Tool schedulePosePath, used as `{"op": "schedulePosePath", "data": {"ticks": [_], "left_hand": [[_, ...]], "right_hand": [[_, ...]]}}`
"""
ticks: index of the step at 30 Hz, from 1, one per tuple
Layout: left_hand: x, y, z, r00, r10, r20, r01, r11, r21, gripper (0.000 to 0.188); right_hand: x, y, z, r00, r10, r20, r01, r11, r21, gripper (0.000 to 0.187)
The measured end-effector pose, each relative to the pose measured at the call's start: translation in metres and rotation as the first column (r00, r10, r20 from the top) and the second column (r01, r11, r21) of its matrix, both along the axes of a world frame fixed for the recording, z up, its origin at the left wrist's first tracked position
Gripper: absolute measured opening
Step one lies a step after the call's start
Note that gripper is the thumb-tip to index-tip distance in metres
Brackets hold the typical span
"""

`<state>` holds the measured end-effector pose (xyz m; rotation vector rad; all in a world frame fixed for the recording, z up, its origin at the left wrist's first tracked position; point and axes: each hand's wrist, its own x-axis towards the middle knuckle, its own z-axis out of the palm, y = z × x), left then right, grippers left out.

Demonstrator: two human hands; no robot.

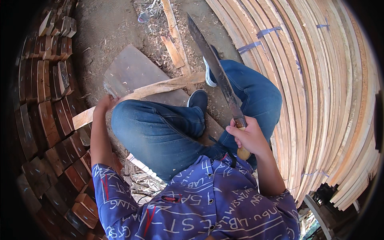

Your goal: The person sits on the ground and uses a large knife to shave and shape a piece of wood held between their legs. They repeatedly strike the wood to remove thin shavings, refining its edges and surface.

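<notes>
My right hand (253, 138) is wrapped round the pale wooden handle of a machete (216, 66). Its long dark blade points up and away, raised beside my right knee. At the left, my left hand (107, 103) is closed on a long, rough-edged wooden strip (156, 89). The strip slants across, in front of my left knee, its near-left end sticking out past my forearm. My left fingertips are partly hidden. Beneath the strip, a flat brown board (134, 66) lies on the ground by my shoe.
Long wooden strips (304, 80), some tied with purple bands, are stacked along my right. Short wood blocks (50, 116) are piled at the left. Ahead, a thin offcut (173, 52) and shavings lie on the dirt floor (100, 32). More shavings lie below my left leg.
</notes>
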<state>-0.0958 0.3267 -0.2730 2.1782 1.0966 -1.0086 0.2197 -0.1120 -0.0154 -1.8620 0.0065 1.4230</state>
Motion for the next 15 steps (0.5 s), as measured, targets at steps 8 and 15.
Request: {"op": "schedulePosePath", "data": {"ticks": [8,15], "left_hand": [[0.009,-0.024,0.025,0.994,-0.041,-0.103,0.064,0.971,0.230,0.063],[0.004,-0.029,0.011,0.991,-0.123,0.043,0.090,0.889,0.450,0.062]], "right_hand": [[0.033,0.070,-0.106,0.983,0.129,-0.134,-0.150,0.975,-0.164,0.021],[0.039,0.063,-0.208,0.925,0.272,-0.265,-0.358,0.858,-0.368,0.028]]}}
